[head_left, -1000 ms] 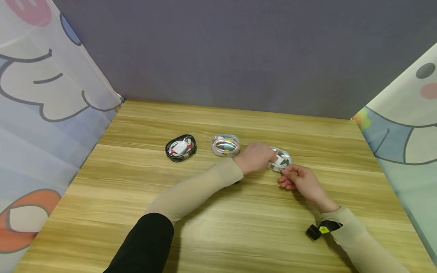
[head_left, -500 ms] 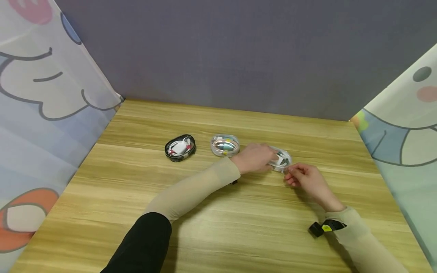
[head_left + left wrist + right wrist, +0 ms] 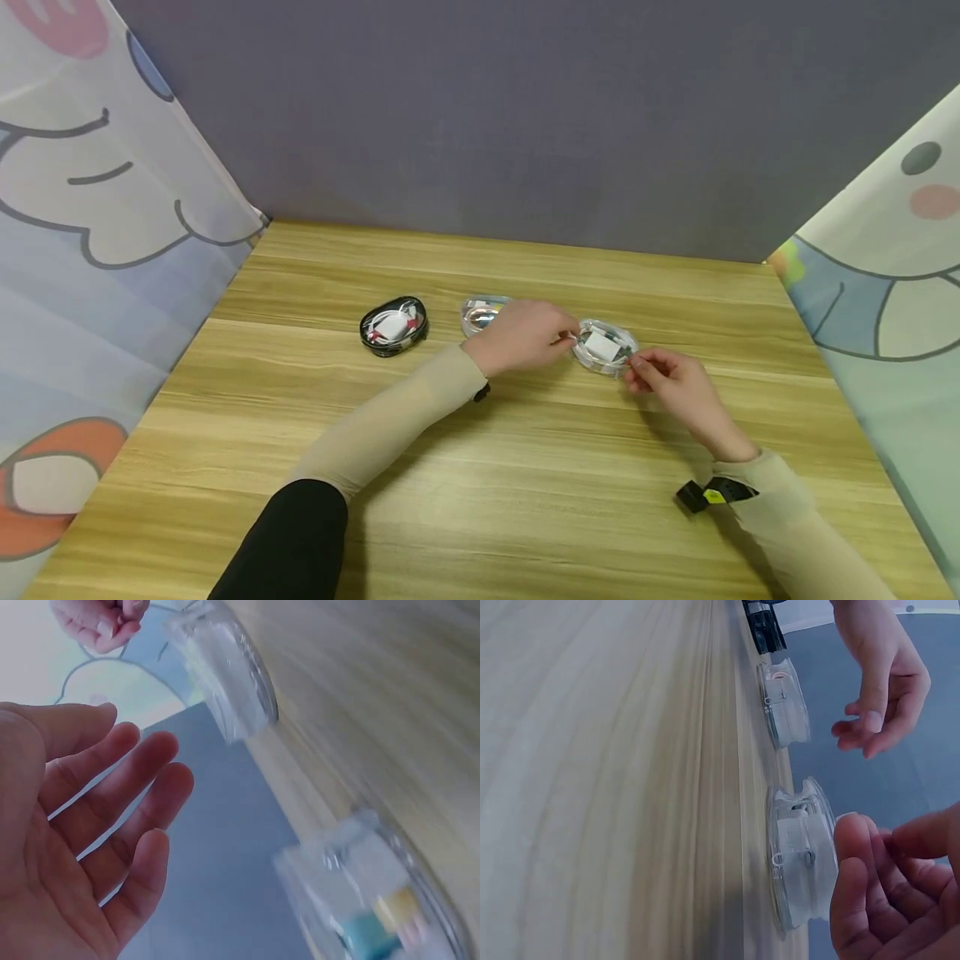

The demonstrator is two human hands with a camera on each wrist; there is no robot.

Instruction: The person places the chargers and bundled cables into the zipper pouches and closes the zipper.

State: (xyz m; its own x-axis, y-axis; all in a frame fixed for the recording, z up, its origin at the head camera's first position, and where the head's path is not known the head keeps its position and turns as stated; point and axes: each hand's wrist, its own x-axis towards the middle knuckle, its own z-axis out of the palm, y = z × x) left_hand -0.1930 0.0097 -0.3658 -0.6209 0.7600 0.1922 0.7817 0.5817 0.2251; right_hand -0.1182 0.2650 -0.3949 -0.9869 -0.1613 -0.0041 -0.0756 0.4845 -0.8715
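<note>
A clear oval pouch (image 3: pixel 602 347) with a white charger plug and a coiled cable inside lies on the table. At its right edge my right hand (image 3: pixel 671 387) pinches with thumb and forefinger, its other fingers curled. In the right wrist view these fingertips (image 3: pixel 853 832) overlap the upper part of that pouch. My left hand (image 3: pixel 522 336) hovers to the pouch's left, its fingers loosely bent around nothing, as the left wrist view shows. Beneath it a second clear pouch (image 3: pixel 474 315) is half covered; yellow and teal pieces show in it in the left wrist view.
A black-rimmed pouch (image 3: pixel 393 326) holding a white plug, white cable and something red lies further left. The pouches stand in a row on the wooden table (image 3: pixel 540 500). A grey panel (image 3: pixel 510 125) rises behind, with printed cloth (image 3: pixel 892 283) at both sides.
My left hand has let go of the clear pouch and drawn back left over the middle pouch. The white plug now shows in full. My right hand stays at the right edge.
</note>
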